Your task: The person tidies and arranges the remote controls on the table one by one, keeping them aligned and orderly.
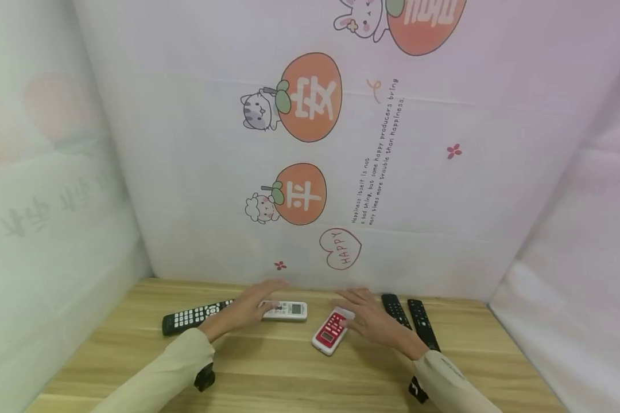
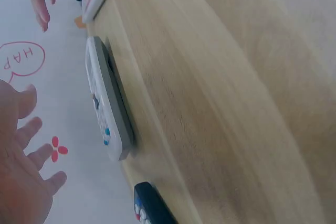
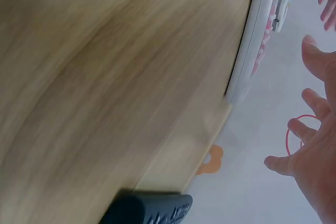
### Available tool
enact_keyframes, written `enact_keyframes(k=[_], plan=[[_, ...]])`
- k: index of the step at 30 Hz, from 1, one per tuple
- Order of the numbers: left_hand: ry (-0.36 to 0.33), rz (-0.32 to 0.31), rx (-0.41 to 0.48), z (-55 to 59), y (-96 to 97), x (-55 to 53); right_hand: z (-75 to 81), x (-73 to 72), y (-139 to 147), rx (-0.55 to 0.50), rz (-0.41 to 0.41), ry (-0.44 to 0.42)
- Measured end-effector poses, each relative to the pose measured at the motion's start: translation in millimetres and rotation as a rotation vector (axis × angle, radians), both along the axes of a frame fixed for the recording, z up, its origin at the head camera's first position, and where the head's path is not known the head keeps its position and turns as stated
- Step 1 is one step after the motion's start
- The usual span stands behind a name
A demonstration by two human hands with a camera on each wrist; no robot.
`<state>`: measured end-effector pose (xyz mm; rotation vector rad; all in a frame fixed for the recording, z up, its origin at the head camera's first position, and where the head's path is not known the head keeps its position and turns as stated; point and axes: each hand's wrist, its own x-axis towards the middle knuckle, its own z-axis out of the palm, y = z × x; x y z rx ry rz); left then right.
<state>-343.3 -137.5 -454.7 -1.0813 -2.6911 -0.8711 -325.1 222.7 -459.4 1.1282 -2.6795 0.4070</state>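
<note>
My left hand (image 1: 250,304) hovers over the table beside a white remote control (image 1: 291,310), its fingers loosely spread and holding nothing. In the left wrist view that white remote (image 2: 107,103) lies flat, apart from the fingers. My right hand (image 1: 367,315) is above a red and white remote control (image 1: 332,332) and hides its far end in the head view. The right wrist view shows the fingers (image 3: 302,129) spread in the air beyond the red and white remote (image 3: 254,40), gripping nothing.
A black remote with pale buttons (image 1: 191,318) lies at the left, partly behind the left wrist. Two black remotes, one nearer the middle (image 1: 394,307) and one outside it (image 1: 422,322), lie at the right. A printed cloth wall (image 1: 212,229) rises behind the wooden table (image 1: 284,378).
</note>
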Motion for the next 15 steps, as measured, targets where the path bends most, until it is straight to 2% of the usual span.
enact_keyframes(k=[4,9,12,15], plan=[[-0.026,0.032,-0.003,-2.0,2.0,-7.7,-1.2,-6.1,-3.2,-0.026,0.026,-0.026],[-0.035,0.059,-0.016,-10.6,5.1,-16.8,-1.7,-9.7,-7.9,-0.064,0.055,-0.157],[-0.061,0.08,-0.01,-16.2,7.6,-20.4,-1.5,-10.5,-11.4,-0.029,0.062,-0.207],[-0.106,0.103,-0.014,-19.9,10.1,-21.5,0.1,-10.6,-16.6,0.022,0.096,-0.222]])
